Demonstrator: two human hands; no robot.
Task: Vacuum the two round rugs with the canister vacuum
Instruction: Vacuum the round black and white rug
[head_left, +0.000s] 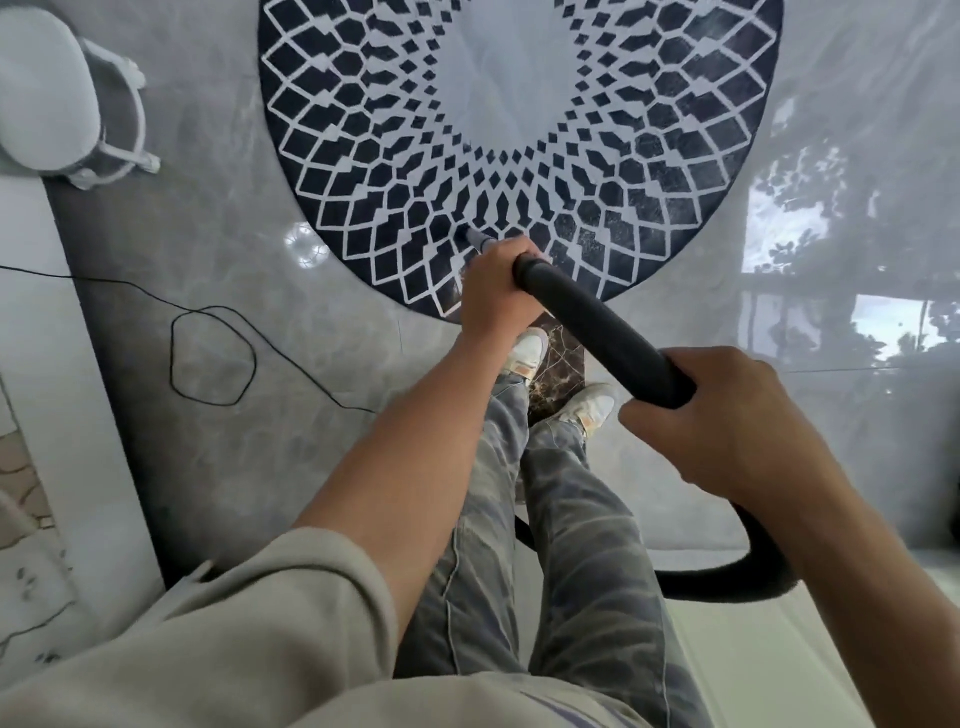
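Round rug (363, 130) far centre, its top cut off. Nozzle (478, 240) mostly hidden behind left hand (493, 296), tip near rug's near edge. Left fingers wrap hose (597, 332) at its far end; right hand (727, 421) grips it nearer.

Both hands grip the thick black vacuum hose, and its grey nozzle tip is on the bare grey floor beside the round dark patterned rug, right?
Not quite. The left hand and right hand do grip the thick black vacuum hose, but the head view shows its grey nozzle tip on the round dark rug with white diamond pattern, near its edge.
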